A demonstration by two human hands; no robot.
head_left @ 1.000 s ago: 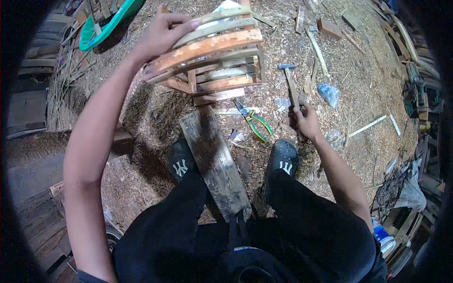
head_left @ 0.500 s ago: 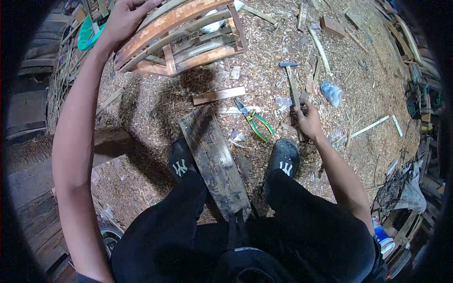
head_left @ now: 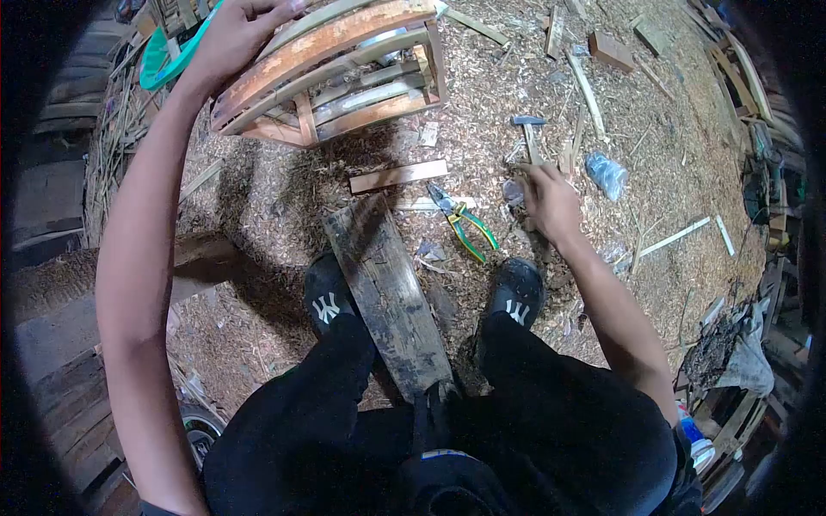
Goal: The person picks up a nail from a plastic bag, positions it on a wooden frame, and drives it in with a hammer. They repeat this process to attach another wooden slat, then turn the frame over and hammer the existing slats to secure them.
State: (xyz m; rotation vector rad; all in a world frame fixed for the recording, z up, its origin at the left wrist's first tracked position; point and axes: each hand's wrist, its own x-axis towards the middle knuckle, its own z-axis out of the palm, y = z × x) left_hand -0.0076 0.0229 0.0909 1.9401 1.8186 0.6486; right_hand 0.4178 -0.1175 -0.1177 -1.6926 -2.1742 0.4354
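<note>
At the upper left my left hand [head_left: 245,34] grips the top edge of a slatted wooden frame [head_left: 327,39], which is tilted above the ground. My right hand [head_left: 551,202] is over the handle of a hammer [head_left: 527,121], its fingers bent; the handle's lower part is hidden under it, so whether the fingers are closed on it is unclear. Left of this hand lie pliers [head_left: 465,222] with green and yellow handles, jaws toward the upper left. A short wooden strip [head_left: 398,175] rests above the pliers.
A worn plank [head_left: 391,297] stands between my two shoes [head_left: 516,292]. Wood shavings cover the ground. A clear plastic bag [head_left: 606,175] lies right of the hammer, a brown block [head_left: 611,51] farther up. A green container [head_left: 168,60] is at the upper left.
My right hand has moved up along the hammer handle, toward the head. The wooden frame in my left hand has shifted slightly down.
</note>
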